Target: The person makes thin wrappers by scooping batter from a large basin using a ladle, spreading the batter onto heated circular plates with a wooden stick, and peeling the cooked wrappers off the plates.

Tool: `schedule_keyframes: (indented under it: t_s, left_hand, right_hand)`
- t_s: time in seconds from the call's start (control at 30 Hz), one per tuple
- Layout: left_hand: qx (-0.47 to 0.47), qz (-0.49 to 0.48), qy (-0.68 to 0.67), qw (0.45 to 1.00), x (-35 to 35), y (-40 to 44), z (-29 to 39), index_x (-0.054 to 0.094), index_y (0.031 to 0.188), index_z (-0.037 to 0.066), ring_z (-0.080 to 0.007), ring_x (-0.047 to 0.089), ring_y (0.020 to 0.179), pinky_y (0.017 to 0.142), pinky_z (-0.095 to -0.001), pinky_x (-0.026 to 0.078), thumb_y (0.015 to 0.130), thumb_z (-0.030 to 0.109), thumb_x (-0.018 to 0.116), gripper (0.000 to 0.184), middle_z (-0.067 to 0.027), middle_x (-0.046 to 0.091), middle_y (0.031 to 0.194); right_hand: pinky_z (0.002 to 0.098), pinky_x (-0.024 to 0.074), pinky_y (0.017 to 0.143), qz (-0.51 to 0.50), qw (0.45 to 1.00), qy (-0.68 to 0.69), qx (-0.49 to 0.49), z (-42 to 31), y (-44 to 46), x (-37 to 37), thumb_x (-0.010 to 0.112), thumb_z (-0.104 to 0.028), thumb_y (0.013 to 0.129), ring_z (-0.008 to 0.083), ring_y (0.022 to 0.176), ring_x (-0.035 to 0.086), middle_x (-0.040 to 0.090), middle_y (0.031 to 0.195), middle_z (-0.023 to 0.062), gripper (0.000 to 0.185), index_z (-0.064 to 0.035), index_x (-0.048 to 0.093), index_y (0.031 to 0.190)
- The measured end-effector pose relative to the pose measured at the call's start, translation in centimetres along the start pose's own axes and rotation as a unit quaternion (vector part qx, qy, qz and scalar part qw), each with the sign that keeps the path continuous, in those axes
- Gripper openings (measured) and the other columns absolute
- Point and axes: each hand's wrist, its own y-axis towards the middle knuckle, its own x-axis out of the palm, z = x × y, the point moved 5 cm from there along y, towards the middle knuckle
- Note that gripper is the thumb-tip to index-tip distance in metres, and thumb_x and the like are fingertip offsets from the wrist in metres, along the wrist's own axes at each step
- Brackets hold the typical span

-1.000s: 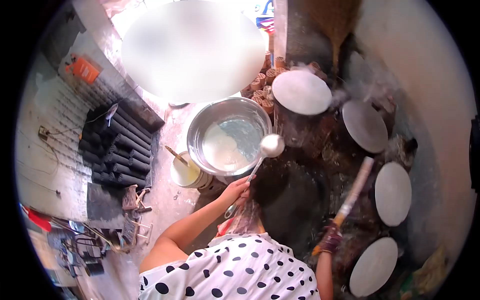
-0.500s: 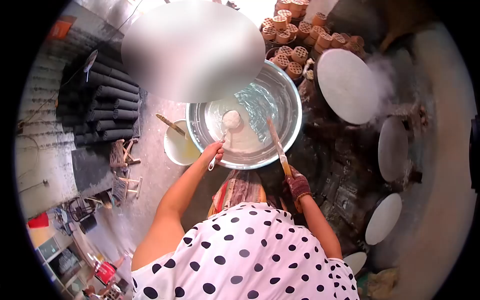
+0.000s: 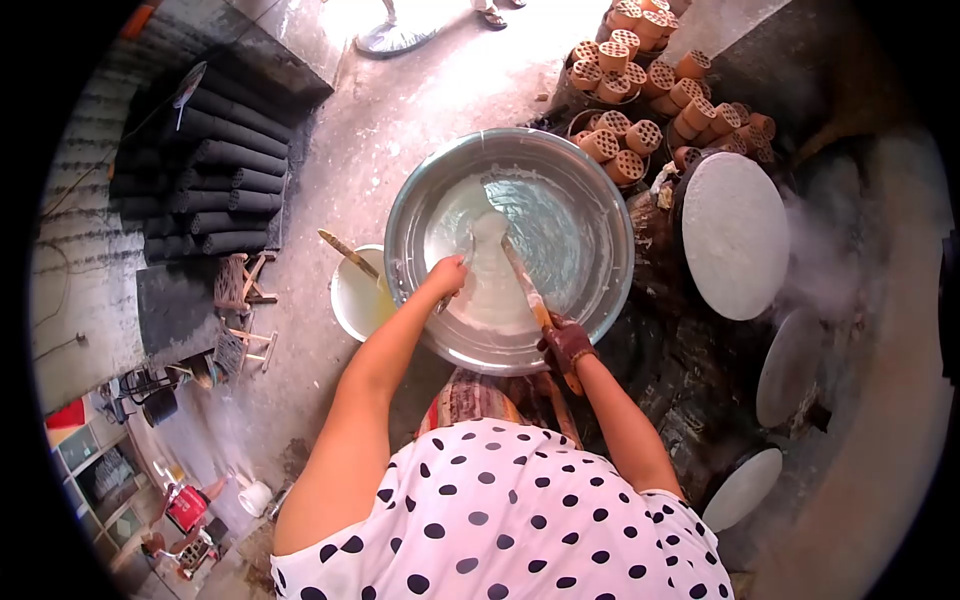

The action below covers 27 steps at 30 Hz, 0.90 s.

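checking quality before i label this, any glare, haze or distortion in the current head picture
Head view: glare bleaches the floor near the top; head view: reflections shine on the metal basin; head view: pale haze softens the area beside the largest white disc; head view: lens distortion curves the edges, leaving black corners.

Left fingers point(image 3: 455, 272) curled, right fingers point(image 3: 558, 341) (gloved) likewise.

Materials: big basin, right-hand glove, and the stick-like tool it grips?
Basin: metal by look, stainless or aluminium unclear; smooth, grey, bright reflections.
Glove: probably fabric; matte dark red, weave too blurred to tell.
Tool: likely wood; yellowish-brown near the glove, whitened farther along.
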Motion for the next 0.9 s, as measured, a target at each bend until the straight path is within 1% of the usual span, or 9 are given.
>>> schedule_keyframes:
  t_s: [0.03,0.23,0.27,0.33,0.47,0.53,0.6,0.7,0.9]
  left_hand:
    - [0.002,0.002,0.000,1.000,-0.7,-0.3,0.3,0.055,0.108,0.001,-0.0164,0.051,0.045,0.041,-0.0320,0.043,0.087,0.013,0.047,0.025,-0.0090,0.054,0.062]
    - [0.095,0.108,0.333,0.932,-0.7,-2.8,-0.1,0.058,0.112,0.004,-0.0401,0.063,0.089,0.076,-0.0515,0.050,0.085,0.015,0.044,0.032,-0.0230,0.064,0.097]
    - [0.125,0.132,0.341,0.922,-0.1,-2.7,0.1,0.056,0.113,0.003,-0.0385,0.063,0.093,0.078,-0.0511,0.049,0.085,0.014,0.043,0.033,-0.0249,0.063,0.099]
    - [0.101,0.134,0.336,0.927,1.5,-2.5,0.1,0.057,0.109,0.001,-0.0404,0.064,0.085,0.076,-0.0509,0.050,0.083,0.012,0.043,0.032,-0.0272,0.063,0.095]
    - [-0.042,-0.013,-0.102,0.994,5.3,-0.9,-4.3,0.053,0.090,0.006,-0.0223,0.052,0.044,0.042,-0.0349,0.044,0.087,0.012,0.048,0.008,-0.0081,0.055,0.061]
    - [-0.190,-0.092,-0.415,0.885,7.8,-1.7,-5.6,0.049,0.116,0.006,-0.0092,0.034,0.038,0.037,-0.0250,0.035,0.093,0.018,0.046,0.026,0.0041,0.040,0.055]
    - [-0.150,-0.104,-0.447,0.876,8.8,-6.6,-3.0,0.048,0.117,0.009,-0.0075,0.032,0.038,0.037,-0.0244,0.032,0.094,0.018,0.045,0.024,0.0053,0.038,0.055]
    - [-0.085,-0.106,-0.490,0.861,9.4,-14.7,-0.8,0.047,0.117,0.014,-0.0056,0.031,0.038,0.036,-0.0236,0.030,0.095,0.019,0.045,0.023,0.0066,0.037,0.055]
    - [0.060,-0.040,-0.500,0.863,7.3,-26.9,4.2,0.047,0.124,0.017,-0.0069,0.031,0.039,0.036,-0.0229,0.027,0.096,0.024,0.046,0.029,0.0043,0.037,0.056]
  right_hand:
    - [0.0396,0.0523,0.062,0.006,0.965,-0.237,-0.114,3.0,3.0,-1.0,0.044,-0.030,0.092,0.0300,0.061,0.064,0.067,0.088,0.0187,0.043,-0.0123,0.047,0.131]
    - [0.0370,0.0525,0.061,0.077,0.869,-0.411,-0.264,10.3,-0.8,-1.6,0.047,-0.034,0.092,0.0247,0.068,0.067,0.069,0.081,0.0138,0.034,-0.0075,0.060,0.108]
    - [0.0368,0.0525,0.059,0.081,0.868,-0.409,-0.268,11.2,1.0,-1.2,0.047,-0.034,0.092,0.0232,0.068,0.067,0.069,0.079,0.0126,0.033,-0.0073,0.063,0.104]
    - [0.0377,0.0521,0.057,-0.019,0.997,-0.073,-0.024,4.5,-1.6,0.4,0.046,-0.034,0.091,0.0230,0.064,0.066,0.069,0.081,0.0131,0.041,-0.0115,0.055,0.124]
    - [0.0338,0.0476,0.048,0.028,0.995,-0.083,-0.054,1.4,-2.4,1.2,0.051,-0.032,0.090,0.0169,0.052,0.058,0.065,0.071,0.0068,0.044,-0.0174,0.050,0.131]
    - [0.0329,0.0475,0.049,0.039,0.983,-0.156,-0.094,2.7,-2.3,0.5,0.051,-0.032,0.090,0.0159,0.052,0.058,0.064,0.071,0.0069,0.044,-0.0185,0.050,0.132]
    - [0.0363,0.0498,0.058,0.142,0.878,-0.374,-0.264,8.5,1.7,0.4,0.051,-0.031,0.091,0.0229,0.060,0.062,0.066,0.074,0.0107,0.043,-0.0204,0.049,0.132]
    - [0.0383,0.0500,0.072,0.089,0.923,-0.258,-0.272,9.3,-4.1,-0.5,0.051,-0.029,0.090,0.0317,0.081,0.065,0.067,0.090,0.0165,0.044,-0.0200,0.048,0.133]
    - [0.0428,0.0497,0.069,0.105,0.819,-0.242,-0.509,5.8,-16.3,-1.6,0.054,-0.030,0.089,0.0374,0.076,0.062,0.063,0.081,0.0229,0.043,-0.0134,0.053,0.128]
